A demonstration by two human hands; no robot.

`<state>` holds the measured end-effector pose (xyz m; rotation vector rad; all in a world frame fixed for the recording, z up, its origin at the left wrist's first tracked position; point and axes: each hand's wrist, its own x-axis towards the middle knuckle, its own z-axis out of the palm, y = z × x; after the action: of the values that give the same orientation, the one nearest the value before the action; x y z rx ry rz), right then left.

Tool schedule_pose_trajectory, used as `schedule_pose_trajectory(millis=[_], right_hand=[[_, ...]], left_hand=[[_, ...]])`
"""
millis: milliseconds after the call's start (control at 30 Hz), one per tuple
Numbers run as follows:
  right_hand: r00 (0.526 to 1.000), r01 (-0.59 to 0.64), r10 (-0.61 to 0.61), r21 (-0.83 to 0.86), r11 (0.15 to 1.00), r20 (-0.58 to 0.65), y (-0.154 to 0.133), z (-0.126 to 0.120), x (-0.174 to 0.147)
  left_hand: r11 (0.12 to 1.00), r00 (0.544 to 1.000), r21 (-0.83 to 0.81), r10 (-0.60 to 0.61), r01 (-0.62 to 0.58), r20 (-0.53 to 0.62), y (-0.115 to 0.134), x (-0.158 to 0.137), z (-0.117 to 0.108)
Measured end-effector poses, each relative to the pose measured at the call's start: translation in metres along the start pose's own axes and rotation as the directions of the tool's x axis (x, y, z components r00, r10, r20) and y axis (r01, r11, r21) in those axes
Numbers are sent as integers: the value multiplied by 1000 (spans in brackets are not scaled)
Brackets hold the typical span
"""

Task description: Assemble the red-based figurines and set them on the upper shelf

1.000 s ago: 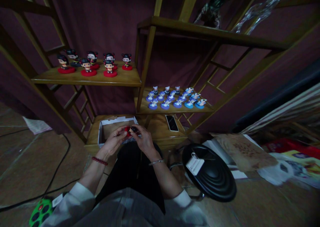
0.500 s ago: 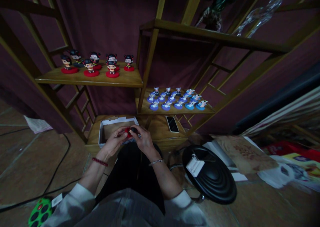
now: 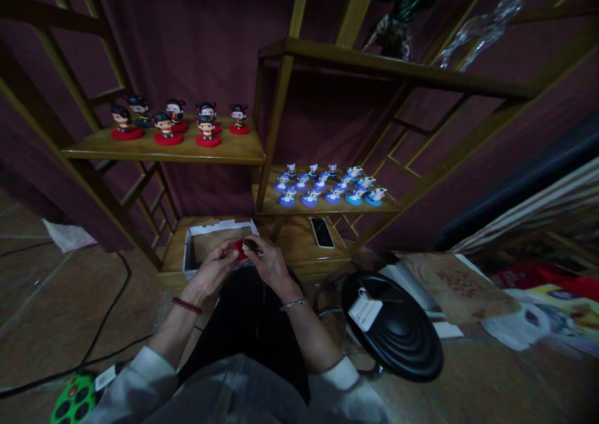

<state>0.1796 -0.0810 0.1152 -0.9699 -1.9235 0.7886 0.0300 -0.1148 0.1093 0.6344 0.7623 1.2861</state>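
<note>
Both my hands hold one small figurine [image 3: 246,246] with black hair and a red base, just above my lap. My left hand [image 3: 216,267] grips it by the red base. Around its dark-haired head are the fingers of my right hand [image 3: 269,263]. Part of the figurine is hidden by my fingers. Right behind my hands, an open cardboard box [image 3: 188,249] rests on the low wooden shelf. Similar black-haired figurines [image 3: 206,131] on red bases stand on the upper left shelf.
Purple and blue figurines [image 3: 309,197] fill part of the middle shelf [image 3: 327,209]. A phone [image 3: 322,232] lies on the low shelf. To my right is a black round stool [image 3: 397,330] with a white tag [image 3: 365,310]. A green object [image 3: 72,400] and cables [image 3: 105,318] are on the floor, left.
The view has shifted very slightly. My hands stay in nearly the same place with the figurine between them.
</note>
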Motion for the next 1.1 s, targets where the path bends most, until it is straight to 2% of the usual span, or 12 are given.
schedule_pose_trajectory(millis=[333, 500, 633, 900, 1100], right_hand=[[1000, -4, 4, -35, 999, -4, -3, 0, 1], [1000, 29, -28, -69, 997, 11, -3, 3, 2], [1000, 8, -8, -48, 999, 6, -8, 3, 4], [998, -56, 56, -45, 997, 3, -17, 2, 9], [1000, -24, 25, -83, 996, 5, -25, -1, 11]], left_hand=[[1000, 999, 3, 0, 0, 33, 0, 0, -3], [999, 1000, -32, 9, -9, 3, 2, -3, -1], [998, 1000, -59, 23, -23, -10, 4, -4, 0], [997, 998, -75, 38, -35, 41, 5, -2, -4], [993, 997, -94, 73, -75, -21, 9, -2, -2]])
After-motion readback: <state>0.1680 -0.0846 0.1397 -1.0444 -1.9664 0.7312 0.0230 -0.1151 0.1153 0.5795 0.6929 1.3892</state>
